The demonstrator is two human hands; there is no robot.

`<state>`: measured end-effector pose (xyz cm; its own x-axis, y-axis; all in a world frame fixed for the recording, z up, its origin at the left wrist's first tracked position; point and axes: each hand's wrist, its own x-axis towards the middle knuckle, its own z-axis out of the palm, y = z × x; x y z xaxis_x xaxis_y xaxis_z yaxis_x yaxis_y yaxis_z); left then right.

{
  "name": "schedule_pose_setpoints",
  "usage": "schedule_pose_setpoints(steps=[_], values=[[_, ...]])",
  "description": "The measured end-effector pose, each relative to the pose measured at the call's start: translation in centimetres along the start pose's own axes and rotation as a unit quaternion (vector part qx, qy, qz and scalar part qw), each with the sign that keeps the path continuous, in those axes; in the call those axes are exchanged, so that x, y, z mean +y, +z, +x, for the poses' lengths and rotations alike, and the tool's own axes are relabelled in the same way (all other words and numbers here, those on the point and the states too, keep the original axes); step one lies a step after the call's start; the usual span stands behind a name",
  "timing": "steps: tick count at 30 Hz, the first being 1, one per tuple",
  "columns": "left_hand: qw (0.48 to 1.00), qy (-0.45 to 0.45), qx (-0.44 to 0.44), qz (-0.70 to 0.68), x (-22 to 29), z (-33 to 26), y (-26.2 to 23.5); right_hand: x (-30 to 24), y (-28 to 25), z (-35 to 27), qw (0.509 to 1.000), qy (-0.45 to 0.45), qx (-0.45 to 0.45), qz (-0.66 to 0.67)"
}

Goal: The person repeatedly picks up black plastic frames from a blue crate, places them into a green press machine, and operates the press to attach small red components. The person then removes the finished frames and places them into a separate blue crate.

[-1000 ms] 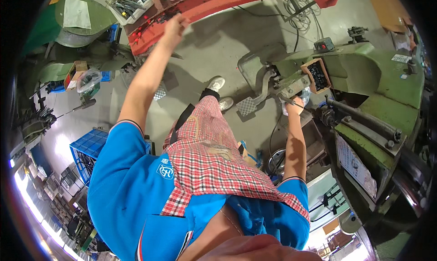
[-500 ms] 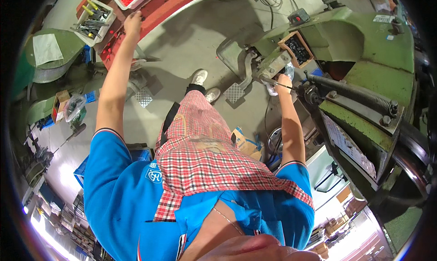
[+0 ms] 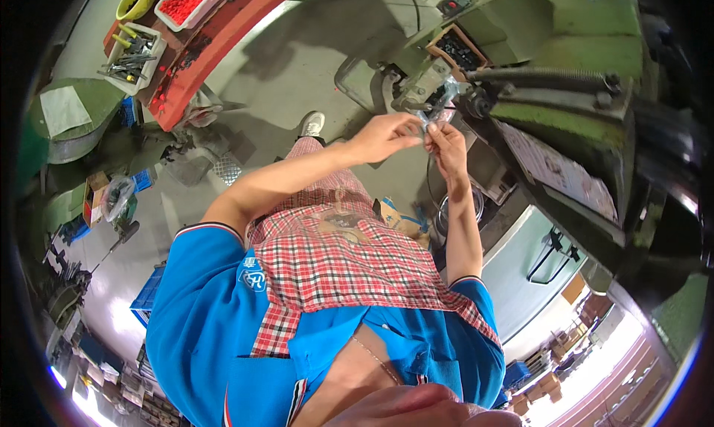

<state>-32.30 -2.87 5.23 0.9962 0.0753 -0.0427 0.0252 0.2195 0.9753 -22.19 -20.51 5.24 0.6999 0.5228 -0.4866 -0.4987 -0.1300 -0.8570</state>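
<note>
My left hand (image 3: 387, 137) is curled in front of the machine, its fingertips close to those of my right hand. Whatever its fingers hold is too small and blurred to name. Fingers pinched together, my right hand (image 3: 449, 150) faces it from the right. A small greyish bit shows at its fingertips, but I cannot make out what it is. Just beyond both hands are the green machine's metal head (image 3: 425, 86) and some clear plastic (image 3: 448, 92). A cardboard box (image 3: 480, 58) of small black parts rests on the machine behind them.
A red bench (image 3: 216, 49) at the far left bears a white tray (image 3: 175, 22) of red pieces, a white bin (image 3: 153, 68) of tools and a yellow bowl (image 3: 143, 7). A long coil spring (image 3: 550, 77) runs along the machine. A foot pedal (image 3: 227, 169) stands on the floor.
My left hand has left the red bench and come right, up to my right hand. My right hand has drawn slightly back from the machine and turned. The view has shifted somewhat.
</note>
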Motion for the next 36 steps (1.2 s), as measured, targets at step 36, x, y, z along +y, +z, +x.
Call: schedule_pose_setpoints(steps=[36], values=[[0.903,-0.138,0.112,-0.390,4.8,-7.2,-7.5,0.1,1.7,2.9,0.846,-0.365,0.139,-0.363]])
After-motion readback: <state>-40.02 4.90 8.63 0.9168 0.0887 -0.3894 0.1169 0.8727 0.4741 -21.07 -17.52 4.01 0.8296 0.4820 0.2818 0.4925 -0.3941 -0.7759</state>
